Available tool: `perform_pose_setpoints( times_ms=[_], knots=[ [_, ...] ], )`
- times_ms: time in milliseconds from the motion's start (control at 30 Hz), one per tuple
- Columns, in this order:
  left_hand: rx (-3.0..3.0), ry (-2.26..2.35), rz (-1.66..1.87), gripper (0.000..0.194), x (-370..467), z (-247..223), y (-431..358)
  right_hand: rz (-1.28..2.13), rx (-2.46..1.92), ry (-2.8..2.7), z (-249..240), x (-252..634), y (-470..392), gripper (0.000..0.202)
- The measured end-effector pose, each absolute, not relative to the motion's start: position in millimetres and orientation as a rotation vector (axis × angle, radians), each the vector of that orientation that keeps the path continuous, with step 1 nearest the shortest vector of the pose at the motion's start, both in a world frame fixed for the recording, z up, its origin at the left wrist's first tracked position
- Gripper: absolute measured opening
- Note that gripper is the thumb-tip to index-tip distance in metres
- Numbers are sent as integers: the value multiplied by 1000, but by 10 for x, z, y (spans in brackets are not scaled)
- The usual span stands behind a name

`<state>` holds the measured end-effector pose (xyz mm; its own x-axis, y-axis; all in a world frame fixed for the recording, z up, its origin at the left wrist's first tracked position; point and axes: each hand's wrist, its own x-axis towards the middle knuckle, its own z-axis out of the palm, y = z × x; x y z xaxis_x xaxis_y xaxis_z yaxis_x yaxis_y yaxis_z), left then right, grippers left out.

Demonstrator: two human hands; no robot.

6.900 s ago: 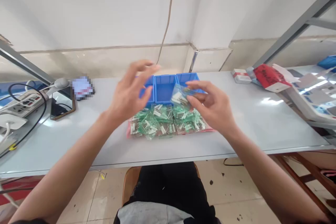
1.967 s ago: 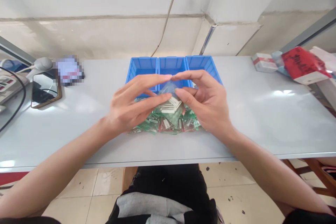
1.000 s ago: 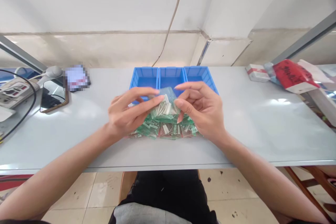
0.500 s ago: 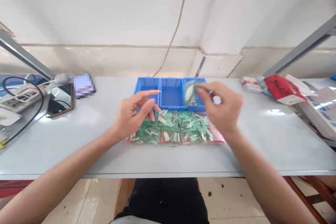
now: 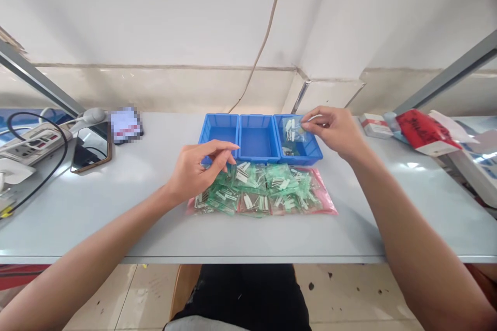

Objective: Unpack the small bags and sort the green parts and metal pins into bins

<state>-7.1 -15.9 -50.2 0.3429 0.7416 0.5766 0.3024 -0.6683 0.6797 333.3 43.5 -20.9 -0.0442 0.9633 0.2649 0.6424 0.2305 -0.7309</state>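
Observation:
My right hand (image 5: pixel 330 128) pinches the edge of a small clear plastic bag (image 5: pixel 292 130) with white plugs and screws inside. That bag hangs over the right blue bin (image 5: pixel 310 154), where a few more pieces show at the bottom. My left hand (image 5: pixel 202 168) hovers, fingers apart and holding nothing, just above the left end of a pile of greenish small bags (image 5: pixel 254 178). White plugs and screws show through these bags. The pile lies on a pink plastic bag (image 5: pixel 326 199) in front of the bins.
The left blue bin (image 5: pixel 219 129) and the middle blue bin (image 5: pixel 259 137) adjoin the right one. A phone (image 5: pixel 91 150), a power strip (image 5: pixel 34 145) and cables lie at the left. At the right are a small white box (image 5: pixel 376 125) and a red package (image 5: pixel 425 129).
My right hand has carried the small bag, blurred before, slightly up and right over the right bin, where it is now sharp. My left hand stays nearly in place.

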Motion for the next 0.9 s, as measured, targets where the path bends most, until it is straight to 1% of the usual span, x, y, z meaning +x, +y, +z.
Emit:
perform_pose_setpoints(
  times_ms=[100, 133, 200, 233, 300, 367, 467, 567, 700, 767, 833, 900],
  knots=[
    [2139, 912, 1260, 19, -73, -507, -159, 619, -1490, -1788, -252, 3360, 453, 20],
    [2139, 910, 1255, 19, -71, -507, -158, 562, -1525, -1855, -283, 3357, 461, 19],
    [2144, 900, 1258, 19, -66, -504, -160, 326, -1605, -2009, -356, 3334, 465, 17],
    [2149, 896, 1267, 19, -63, -501, -162, 193, -1629, -2071, -391, 3318, 457, 20],
    [2166, 888, 1293, 19, -62, -494, -167, -11, -1637, -2151, -440, 3280, 416, 34],
    [2212, 896, 1317, 19, -65, -487, -168, -130, -1610, -2198, -451, 3238, 350, 47],
    [2340, 920, 1374, 20, -71, -473, -146, -251, -1537, -2264, -419, 3154, 241, 55],
    [2503, 920, 1364, 21, -69, -464, -90, -201, -1466, -2364, -388, 3041, 153, 54],
    [2617, 968, 1115, 26, -79, -519, -2, -62, -1438, -2484, -405, 2901, 66, 66],
    [2645, 937, 1015, 30, -95, -572, 29, -34, -1473, -2496, -425, 2863, 36, 69],
    [2677, 892, 965, 33, -110, -618, 48, -36, -1454, -2481, -434, 2854, 21, 67],
    [2702, 866, 952, 34, -119, -642, 54, -116, -1346, -2447, -420, 2868, 14, 59]
  ],
)
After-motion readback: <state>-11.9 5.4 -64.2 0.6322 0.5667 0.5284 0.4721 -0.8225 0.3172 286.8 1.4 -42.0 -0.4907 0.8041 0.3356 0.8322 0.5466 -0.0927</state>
